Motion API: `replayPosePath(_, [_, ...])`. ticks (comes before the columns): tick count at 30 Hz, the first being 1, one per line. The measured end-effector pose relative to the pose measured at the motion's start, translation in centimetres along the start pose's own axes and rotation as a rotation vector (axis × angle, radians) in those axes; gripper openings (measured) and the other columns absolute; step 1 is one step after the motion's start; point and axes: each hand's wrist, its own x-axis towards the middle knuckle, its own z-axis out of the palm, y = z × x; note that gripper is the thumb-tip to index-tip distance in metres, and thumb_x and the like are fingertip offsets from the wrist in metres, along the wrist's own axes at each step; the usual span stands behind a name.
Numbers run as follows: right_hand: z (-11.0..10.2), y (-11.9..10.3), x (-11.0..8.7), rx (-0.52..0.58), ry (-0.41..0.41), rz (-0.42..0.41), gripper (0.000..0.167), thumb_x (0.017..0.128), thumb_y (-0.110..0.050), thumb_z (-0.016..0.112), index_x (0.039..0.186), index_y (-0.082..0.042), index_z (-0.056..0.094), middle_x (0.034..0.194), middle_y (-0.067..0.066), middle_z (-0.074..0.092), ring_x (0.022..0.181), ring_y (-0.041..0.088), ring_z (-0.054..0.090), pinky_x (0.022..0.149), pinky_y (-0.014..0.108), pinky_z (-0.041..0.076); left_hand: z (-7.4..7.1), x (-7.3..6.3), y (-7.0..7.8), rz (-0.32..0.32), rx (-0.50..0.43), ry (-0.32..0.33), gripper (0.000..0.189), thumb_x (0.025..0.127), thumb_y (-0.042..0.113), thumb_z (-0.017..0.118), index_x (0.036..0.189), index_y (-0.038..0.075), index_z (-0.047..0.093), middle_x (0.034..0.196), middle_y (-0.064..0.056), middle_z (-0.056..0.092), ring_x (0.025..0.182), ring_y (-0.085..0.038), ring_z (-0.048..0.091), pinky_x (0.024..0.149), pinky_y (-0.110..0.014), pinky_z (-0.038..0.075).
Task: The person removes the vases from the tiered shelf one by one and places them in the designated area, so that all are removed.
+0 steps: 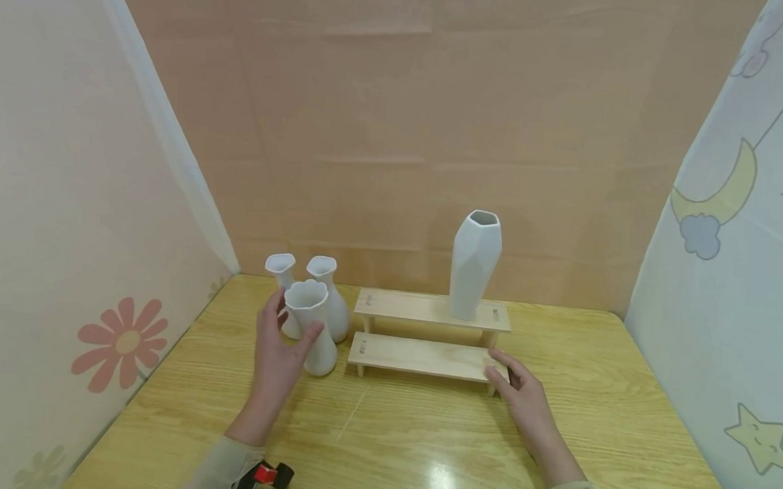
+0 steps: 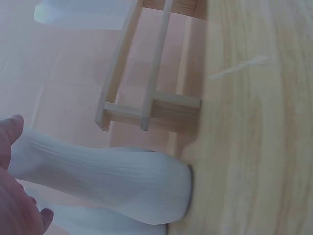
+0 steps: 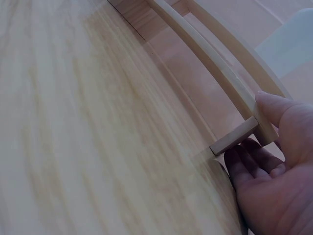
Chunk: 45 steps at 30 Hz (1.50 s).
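Observation:
My left hand (image 1: 281,345) holds a white vase with a scalloped rim (image 1: 321,354) near its top, thumb on one side and fingers on the other. In the left wrist view the base of this ribbed vase (image 2: 112,178) stands on the table. Two more white vases (image 1: 337,315) stand close behind it. At the right end of the lower step of a two-step wooden stand (image 1: 419,355), my right hand (image 1: 523,392) grips the board. The right wrist view shows the thumb on the board and the curled fingers by the leg (image 3: 234,137).
A tall faceted white vase (image 1: 474,266) stands on the upper step, towards its right end. The wood-grain table (image 1: 383,441) ends at a tan backdrop (image 1: 396,142), with patterned cloth walls (image 1: 711,288) at both sides.

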Motion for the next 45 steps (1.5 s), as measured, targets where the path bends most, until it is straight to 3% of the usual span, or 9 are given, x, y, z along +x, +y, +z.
replayPosePath(8, [0.0, 0.0, 0.0, -0.002, 0.001, -0.007, 0.068, 0.109, -0.052, 0.067, 0.166, -0.018, 0.050, 0.180, 0.010, 0.027, 0.169, 0.034, 0.010, 0.132, 0.051, 0.018, -0.4, 0.3, 2.0, 0.100, 0.163, 0.093, 0.102, 0.092, 0.018, 0.094, 0.172, 0.014, 0.031, 0.166, -0.022, 0.033, 0.153, -0.042, 0.038, 0.119, -0.072, 0.036])
replayPosePath(13, [0.0, 0.0, -0.1, 0.004, 0.000, -0.005, 0.068, 0.109, -0.052, 0.068, 0.166, -0.019, 0.050, 0.180, 0.009, 0.027, 0.169, 0.034, 0.010, 0.133, 0.052, 0.018, -0.1, 0.4, 3.1, 0.199, 0.166, 0.111, 0.102, 0.090, 0.014, 0.095, 0.171, 0.017, 0.034, 0.166, -0.020, 0.034, 0.153, -0.038, 0.037, 0.117, -0.071, 0.037])
replayPosePath(20, [0.1, 0.1, 0.0, 0.004, 0.002, -0.010, 0.068, 0.109, -0.052, 0.067, 0.166, -0.018, 0.050, 0.180, 0.010, 0.027, 0.169, 0.034, 0.011, 0.132, 0.051, 0.018, 1.6, 0.3, 4.7, 0.399, 0.155, 0.108, 0.095, 0.086, 0.005, 0.095, 0.165, 0.012, 0.043, 0.163, -0.025, 0.040, 0.151, -0.047, 0.041, 0.108, -0.075, 0.043])
replayPosePath(27, [0.1, 0.0, 0.0, 0.010, 0.001, -0.012, 0.068, 0.109, -0.051, 0.068, 0.166, -0.018, 0.050, 0.179, 0.009, 0.029, 0.169, 0.034, 0.010, 0.132, 0.050, 0.018, 3.1, 0.2, 6.2, 0.439, 0.101, 0.096, 0.091, 0.085, 0.004, 0.095, 0.162, 0.009, 0.046, 0.159, -0.025, 0.044, 0.147, -0.045, 0.047, 0.105, -0.070, 0.048])
replayPosePath(31, [0.1, 0.0, 0.1, 0.001, 0.004, -0.016, 0.068, 0.109, -0.052, 0.068, 0.165, -0.018, 0.051, 0.179, 0.009, 0.030, 0.169, 0.034, 0.011, 0.132, 0.050, 0.019, 3.8, 0.0, 7.2, 0.437, 0.093, 0.066, 0.089, 0.087, 0.006, 0.093, 0.162, 0.006, 0.046, 0.162, -0.022, 0.044, 0.154, -0.040, 0.040, 0.115, -0.068, 0.043])
replayPosePath(36, [0.1, 0.2, 0.1, -0.001, 0.009, -0.009, 0.068, 0.109, -0.052, 0.068, 0.165, -0.018, 0.051, 0.179, 0.008, 0.030, 0.169, 0.033, 0.012, 0.132, 0.049, 0.019, 4.9, -0.1, 7.7, 0.500, 0.108, 0.035, 0.090, 0.088, 0.008, 0.094, 0.163, 0.003, 0.044, 0.163, -0.022, 0.044, 0.159, -0.042, 0.034, 0.126, -0.059, 0.035])
replayPosePath(40, [0.1, 0.2, 0.1, 0.009, 0.007, -0.002, 0.069, 0.108, -0.053, 0.069, 0.165, -0.018, 0.051, 0.179, 0.008, 0.029, 0.169, 0.031, 0.012, 0.132, 0.048, 0.019, 5.7, -0.1, 8.0, 0.527, 0.091, 0.014, 0.088, 0.089, 0.007, 0.092, 0.162, 0.002, 0.045, 0.161, -0.023, 0.046, 0.158, -0.044, 0.035, 0.129, -0.052, 0.033])
replayPosePath(45, [0.1, 0.1, 0.2, 0.012, 0.008, -0.002, 0.069, 0.108, -0.053, 0.068, 0.165, -0.018, 0.051, 0.179, 0.007, 0.031, 0.169, 0.031, 0.012, 0.132, 0.048, 0.019, 6.4, -0.1, 8.5, 0.534, 0.074, -0.013, 0.085, 0.090, 0.008, 0.091, 0.161, 0.000, 0.045, 0.159, -0.025, 0.047, 0.158, -0.041, 0.036, 0.129, -0.054, 0.032])
